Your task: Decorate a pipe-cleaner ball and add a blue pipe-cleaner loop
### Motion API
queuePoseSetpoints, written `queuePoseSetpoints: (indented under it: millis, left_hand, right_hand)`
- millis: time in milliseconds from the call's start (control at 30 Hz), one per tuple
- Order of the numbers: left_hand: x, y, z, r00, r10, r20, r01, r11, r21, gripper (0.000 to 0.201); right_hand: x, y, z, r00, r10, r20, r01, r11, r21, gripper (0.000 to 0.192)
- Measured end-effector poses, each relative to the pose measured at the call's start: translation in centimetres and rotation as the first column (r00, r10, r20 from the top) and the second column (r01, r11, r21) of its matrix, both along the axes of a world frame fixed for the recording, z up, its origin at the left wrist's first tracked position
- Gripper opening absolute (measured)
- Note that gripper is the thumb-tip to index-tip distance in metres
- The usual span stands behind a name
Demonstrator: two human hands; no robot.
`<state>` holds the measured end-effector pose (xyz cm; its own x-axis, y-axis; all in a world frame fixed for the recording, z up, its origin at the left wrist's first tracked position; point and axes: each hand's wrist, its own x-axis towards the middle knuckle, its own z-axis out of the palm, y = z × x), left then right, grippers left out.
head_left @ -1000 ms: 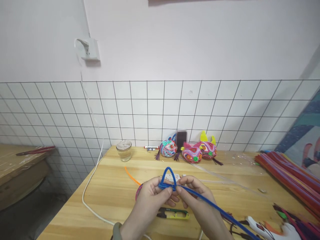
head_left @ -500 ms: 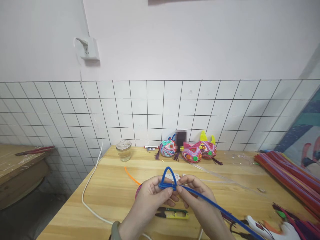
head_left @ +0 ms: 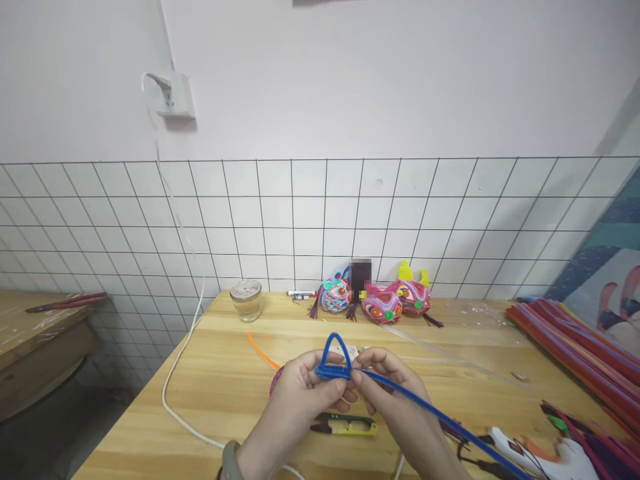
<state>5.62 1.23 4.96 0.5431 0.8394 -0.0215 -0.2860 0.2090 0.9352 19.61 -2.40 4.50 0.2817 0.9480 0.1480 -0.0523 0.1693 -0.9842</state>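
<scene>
Writing: none can be read; the small marker (head_left: 302, 293) by the wall is too far off to make out any label.
Cable: a white cable (head_left: 176, 373) runs down from the wall socket (head_left: 173, 97) and trails over the left edge of the bench (head_left: 225, 393).
Jar: a small glass jar (head_left: 247, 300) stands near the back of the bench.
Left hand (head_left: 300, 393): reaches in from the lower edge, fingers curled, thumb and forefinger pinched on the left corner of the loop.
Blue pipe cleaner (head_left: 334, 357): held above the bench between both hands, bent into an upright triangular loop (its long tail slants down to the lower right).
Snips: yellow-handled thread snips (head_left: 345, 425) lie flat on the bench just under the hands.
Right hand (head_left: 393, 393): palm turned inward, fingertips closed on the pipe cleaner at the loop's right corner.
Masks: colourful craft masks (head_left: 383, 301) sit against the tiled wall.
Bundle: a pile of red pipe cleaners (head_left: 575, 347) lies along the right edge.
</scene>
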Motion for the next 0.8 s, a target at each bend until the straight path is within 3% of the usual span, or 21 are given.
queuePoseSetpoints:
  millis: [200,367,800]
  left_hand:
    - [-0.1,0.4,0.2,1.000,0.000,-0.004,0.000,1.000,-0.013,0.041]
    - [-0.2,0.4,0.5,0.996,0.087,0.016,-0.087,0.996,0.002,0.041]
    - [0.4,0.6,-0.5,0.987,0.154,0.051,-0.153,0.988,-0.021,0.042]
  right_hand:
    - [0.4,0.4,-0.8,0.999,0.029,-0.030,-0.028,0.999,0.025,0.028]
    - [0.7,0.6,-1.1,0.998,0.046,-0.043,-0.046,0.999,0.010,0.026]
    - [0.4,0.8,-1.2,0.997,0.061,-0.045,-0.062,0.998,-0.014,0.025]
